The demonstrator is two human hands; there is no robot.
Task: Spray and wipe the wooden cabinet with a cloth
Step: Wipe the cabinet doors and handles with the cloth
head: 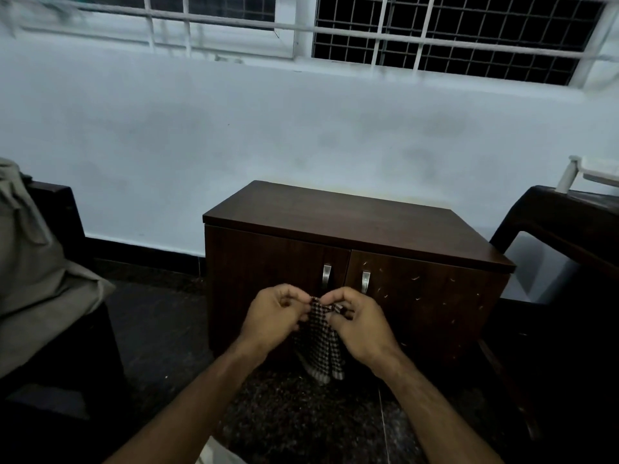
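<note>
Readable text: none anywhere in the head view.
Dark brown wooden cabinet (351,236): top and both door fronts carry no label, brand or number; the pale flecks on the right door are marks, not letters.
Two silver metal door handles (345,279): plain, no engraving that can be made out.
Dark and light checked cloth (318,333): woven pattern only, no tag or print showing.
Pale blue wall (234,135): no sign or sticker.
White window grille (435,35): no lettering.
</note>
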